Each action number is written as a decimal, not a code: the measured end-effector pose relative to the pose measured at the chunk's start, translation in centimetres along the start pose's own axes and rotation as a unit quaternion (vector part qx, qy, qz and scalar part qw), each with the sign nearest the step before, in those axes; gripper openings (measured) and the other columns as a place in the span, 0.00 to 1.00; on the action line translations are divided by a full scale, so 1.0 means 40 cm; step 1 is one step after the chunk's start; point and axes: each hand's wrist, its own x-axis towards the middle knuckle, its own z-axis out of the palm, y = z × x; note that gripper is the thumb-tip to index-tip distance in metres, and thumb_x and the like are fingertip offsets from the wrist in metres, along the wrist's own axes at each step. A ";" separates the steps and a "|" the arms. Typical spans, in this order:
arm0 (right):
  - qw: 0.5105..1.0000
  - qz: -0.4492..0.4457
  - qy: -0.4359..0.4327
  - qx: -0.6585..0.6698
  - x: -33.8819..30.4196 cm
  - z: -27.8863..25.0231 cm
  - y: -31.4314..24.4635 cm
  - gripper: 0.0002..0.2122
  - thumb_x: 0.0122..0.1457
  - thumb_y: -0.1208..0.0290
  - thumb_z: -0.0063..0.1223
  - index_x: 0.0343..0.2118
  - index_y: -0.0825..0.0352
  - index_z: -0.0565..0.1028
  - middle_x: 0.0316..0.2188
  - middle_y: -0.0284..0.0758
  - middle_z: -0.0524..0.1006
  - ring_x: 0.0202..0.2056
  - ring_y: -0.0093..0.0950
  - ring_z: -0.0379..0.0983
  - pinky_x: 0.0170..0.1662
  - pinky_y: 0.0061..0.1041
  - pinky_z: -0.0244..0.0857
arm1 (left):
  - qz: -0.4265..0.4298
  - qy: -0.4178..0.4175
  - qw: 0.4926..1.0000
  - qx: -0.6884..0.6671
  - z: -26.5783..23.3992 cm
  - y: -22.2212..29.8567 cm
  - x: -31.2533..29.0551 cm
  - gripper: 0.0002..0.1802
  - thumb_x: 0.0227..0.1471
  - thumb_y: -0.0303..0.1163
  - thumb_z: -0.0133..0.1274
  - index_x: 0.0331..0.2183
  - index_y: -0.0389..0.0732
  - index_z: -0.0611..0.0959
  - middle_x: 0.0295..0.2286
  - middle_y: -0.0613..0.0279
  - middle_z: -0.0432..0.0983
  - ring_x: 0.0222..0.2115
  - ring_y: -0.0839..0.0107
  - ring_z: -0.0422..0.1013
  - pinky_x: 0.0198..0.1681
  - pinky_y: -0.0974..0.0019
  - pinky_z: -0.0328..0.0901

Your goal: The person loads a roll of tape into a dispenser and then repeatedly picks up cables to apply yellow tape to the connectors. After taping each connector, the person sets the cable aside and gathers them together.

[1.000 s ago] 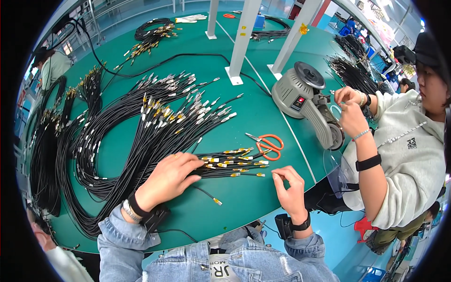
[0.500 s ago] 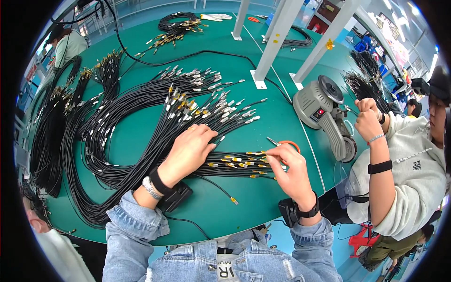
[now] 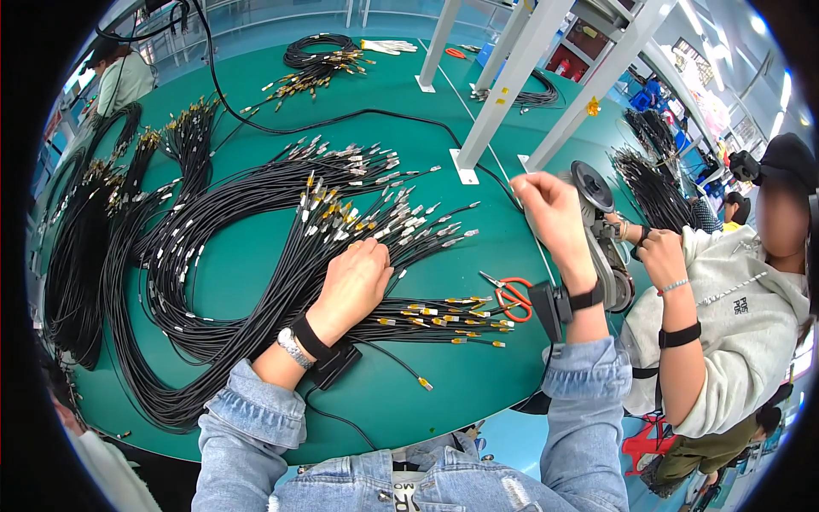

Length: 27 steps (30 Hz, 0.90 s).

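Observation:
My left hand (image 3: 357, 277) rests over a thick bundle of black cables (image 3: 281, 299), its fingers curled on them. White and yellow tags mark the ends of these cables. From beneath that hand a flatter group of cable ends with yellow tags (image 3: 422, 321) reaches right. My right hand (image 3: 550, 213) is raised beside a grey machine with a black disc (image 3: 592, 186), partly covering it. Thumb and fingers there are drawn together; whatever they hold is too small to make out. Scissors with orange handles (image 3: 514, 299) lie below, near the tagged ends.
More black cable bundles (image 3: 81, 264) lie along the left of the green table (image 3: 461, 384). Grey posts (image 3: 503, 102) stand at the back, near a coil of cables (image 3: 320, 55) and white gloves (image 3: 388, 47). A co-worker in a light hoodie (image 3: 725, 316) sits at the right, hands near the machine.
My right hand has left the yellow-tagged ends and moved up and right to the machine, uncovering the scissors, which lie differently. My left hand stays on the bundle. The co-worker's hands have lowered.

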 end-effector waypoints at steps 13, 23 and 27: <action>0.953 -0.101 0.258 -0.125 0.330 0.064 0.062 0.11 0.53 0.68 0.56 0.33 0.72 0.78 0.25 0.32 0.78 0.26 0.19 0.71 0.33 0.20 0.65 | -0.100 -0.083 0.964 -0.232 -0.037 0.055 0.022 0.09 0.47 0.28 0.57 0.31 0.35 0.76 0.22 0.58 0.75 0.21 0.70 0.71 0.27 0.68 0.66; 0.951 -0.061 0.288 -0.094 0.401 0.096 0.076 0.10 0.52 0.69 0.57 0.32 0.72 0.78 0.23 0.30 0.76 0.26 0.17 0.69 0.30 0.19 0.63 | -0.102 -0.058 0.961 -0.250 -0.036 0.048 0.023 0.09 0.48 0.27 0.56 0.32 0.35 0.76 0.21 0.60 0.74 0.21 0.74 0.69 0.26 0.71 0.65; 0.965 -0.034 0.257 0.031 0.382 0.075 0.080 0.09 0.52 0.70 0.57 0.32 0.72 0.78 0.23 0.28 0.75 0.26 0.16 0.67 0.31 0.17 0.61 | -0.139 -0.059 0.938 -0.313 -0.032 0.050 0.026 0.07 0.50 0.27 0.55 0.32 0.35 0.76 0.21 0.66 0.74 0.21 0.81 0.67 0.26 0.75 0.63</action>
